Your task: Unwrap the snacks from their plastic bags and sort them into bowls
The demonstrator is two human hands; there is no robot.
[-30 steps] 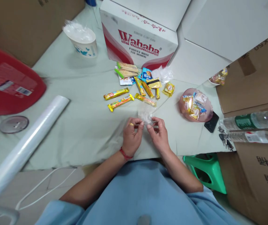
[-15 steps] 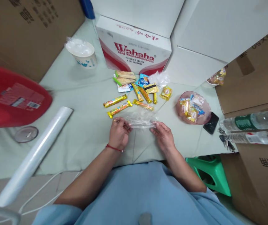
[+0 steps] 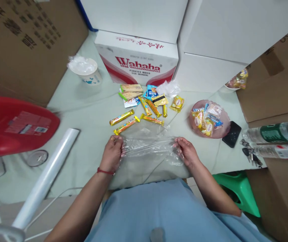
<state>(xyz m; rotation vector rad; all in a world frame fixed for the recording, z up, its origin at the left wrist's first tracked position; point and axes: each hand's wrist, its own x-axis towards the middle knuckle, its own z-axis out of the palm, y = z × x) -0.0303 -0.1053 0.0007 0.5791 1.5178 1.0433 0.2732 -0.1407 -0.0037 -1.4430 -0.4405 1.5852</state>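
Note:
Between my hands stretches a clear, thin plastic film cover (image 3: pixel 149 147), possibly elastic-edged, spread wide above the table edge nearest me. Its left end is pinched in my left hand (image 3: pixel 112 153), which wears a red cord bracelet. My right hand (image 3: pixel 187 151) pinches the other end. Just beyond the film lie several yellow-wrapped snack sticks (image 3: pixel 126 125), with flat wafer packets (image 3: pixel 132 91), a blue packet (image 3: pixel 151 91) and a yellow candy packet (image 3: pixel 177 103) behind them. To the right stands a pink translucent bowl (image 3: pixel 224 117) holding wrapped snacks.
A Wahaha carton (image 3: pixel 136 64) stands at the back, a paper tub (image 3: pixel 93 75) with plastic film in it to its left. On the left are a red jug (image 3: pixel 18 124) and a long film roll (image 3: pixel 48 178). A phone (image 3: pixel 231 134), keys (image 3: pixel 252 156) and bottles (image 3: pixel 277 133) lie right.
My hands have moved apart and slightly toward me, pulling the bunched film out into a wider, opened sheet. The view has shifted a little.

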